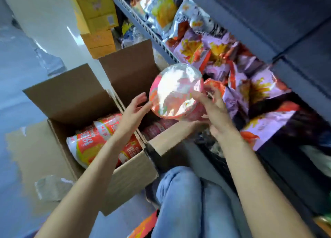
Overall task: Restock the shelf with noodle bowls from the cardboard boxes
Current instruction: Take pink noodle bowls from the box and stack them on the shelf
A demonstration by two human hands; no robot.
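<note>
**Bowl lifted between box and shelf**

Down on the floor at the far left lies a flat piece of cardboard [26,148] with a crumpled bit of clear wrap [52,187] on it, both blurred. Next to it sits an open cardboard box [125,177], flaps up, with red-and-white noodle bowls [100,139] lying on their sides inside; their print is too smeared to read. A second open box [130,71] stands just behind it, and only a strip of red packaging shows in its shadow.

The left hand [134,110] reaches forward over the boxes, palm turned right, fingers spread loose and holding nothing, tips just beside the bowl's rim. The noodle bowl [174,92] hangs in the air above the second box, tilted so its shiny wrapped lid faces up at the camera. The right hand [213,109] grips its right side, thumb over the rim; the other fingers are hidden behind the bowl.

Yellow cartons [96,21] are stacked at the back. To the right runs the shelf [143,26], crammed with purple and silver snack bags [223,58], its lower end dark and unclear. Blue-jeaned knees [180,198] show at the bottom.
</note>
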